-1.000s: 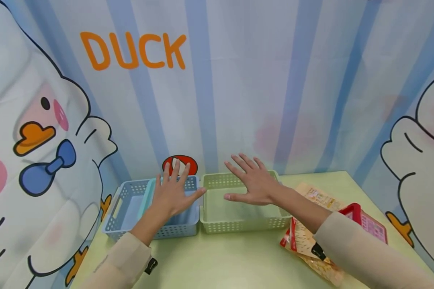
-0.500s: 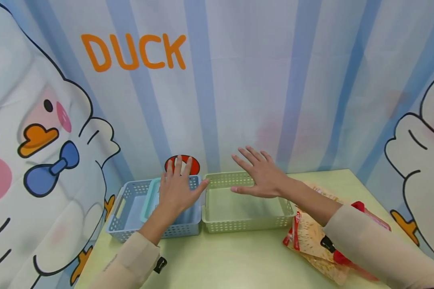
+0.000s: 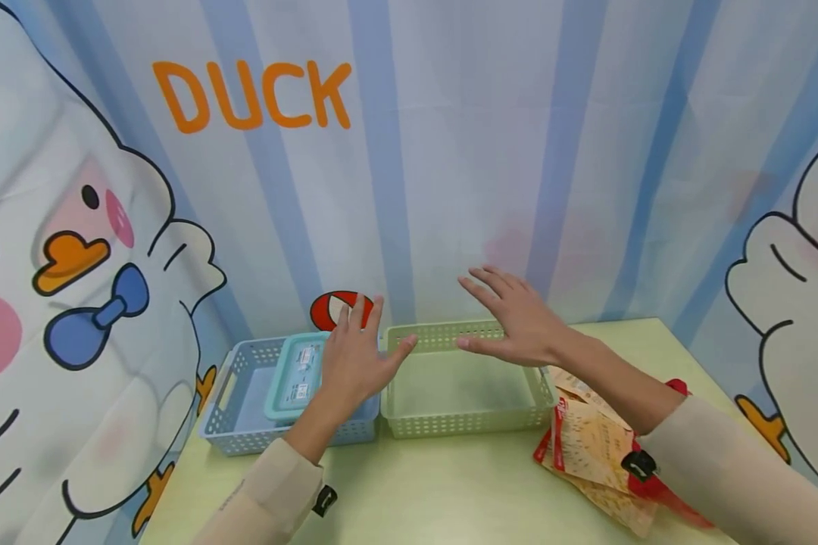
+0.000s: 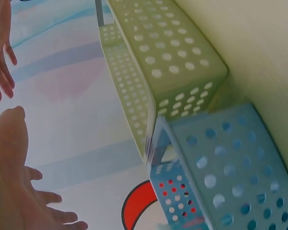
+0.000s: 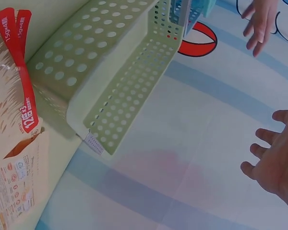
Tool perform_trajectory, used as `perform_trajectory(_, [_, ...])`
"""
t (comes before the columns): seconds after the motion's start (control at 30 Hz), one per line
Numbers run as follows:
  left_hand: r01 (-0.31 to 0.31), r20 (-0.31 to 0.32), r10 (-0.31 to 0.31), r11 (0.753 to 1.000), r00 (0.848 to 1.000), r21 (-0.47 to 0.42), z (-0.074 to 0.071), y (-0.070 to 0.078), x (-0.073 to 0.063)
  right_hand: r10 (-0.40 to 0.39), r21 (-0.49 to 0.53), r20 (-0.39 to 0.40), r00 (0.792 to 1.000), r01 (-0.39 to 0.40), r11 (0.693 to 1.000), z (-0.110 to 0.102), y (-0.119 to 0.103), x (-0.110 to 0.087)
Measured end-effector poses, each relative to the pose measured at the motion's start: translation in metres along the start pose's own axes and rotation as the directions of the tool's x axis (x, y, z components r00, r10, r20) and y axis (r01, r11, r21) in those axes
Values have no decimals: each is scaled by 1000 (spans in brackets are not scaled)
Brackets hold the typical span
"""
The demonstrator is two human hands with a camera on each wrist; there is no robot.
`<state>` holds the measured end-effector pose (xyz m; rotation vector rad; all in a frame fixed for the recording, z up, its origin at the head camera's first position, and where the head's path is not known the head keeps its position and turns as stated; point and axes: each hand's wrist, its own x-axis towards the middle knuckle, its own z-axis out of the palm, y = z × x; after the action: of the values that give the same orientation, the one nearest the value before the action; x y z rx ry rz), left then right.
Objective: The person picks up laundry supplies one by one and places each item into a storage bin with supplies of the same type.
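My left hand (image 3: 356, 362) hovers with spread fingers over the right part of the blue basket (image 3: 235, 439), holding nothing. Inside that basket leans a turquoise-rimmed box or lid (image 3: 298, 378) with small printed labels; the hand covers its right side. My right hand (image 3: 528, 322), fingers extended and thumb apart, is above the right end of the green basket (image 3: 463, 425) and likewise holds nothing. In the left wrist view the two baskets stand end to end, with my left hand (image 4: 19, 177) clear of them. The right wrist view shows my right hand (image 5: 276, 158) away from the green basket's rim.
Tan and red food packets (image 3: 593, 446) lie overlapping on the pale green table (image 3: 436, 492), right of the green basket. A red item (image 3: 668, 492) sits partly under my right sleeve. Behind the table hangs a striped curtain (image 3: 463, 151) with duck drawings.
Both hands have drifted to the right, the right hand also slightly upward. More of the turquoise-rimmed box shows now, while my right sleeve covers more of the red item.
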<state>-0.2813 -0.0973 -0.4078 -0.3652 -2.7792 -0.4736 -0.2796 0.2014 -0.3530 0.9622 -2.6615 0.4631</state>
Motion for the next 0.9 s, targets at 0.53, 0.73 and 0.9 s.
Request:
perform_trajectory(0.53, [-46,63,56,987,996,-153,17,43,-5,119,105,1,993,-118,987,-22,21,-24])
perform_trajectory(0.73, [-47,73,69,963,995,-267,22,57,-12,145,125,4,989,-144,982,-27,28,-34])
perform_trajectory(0.9, [-55,74,84,941,994,-334,29,69,-18,190,140,23,981,-192,971,-30,36,-43])
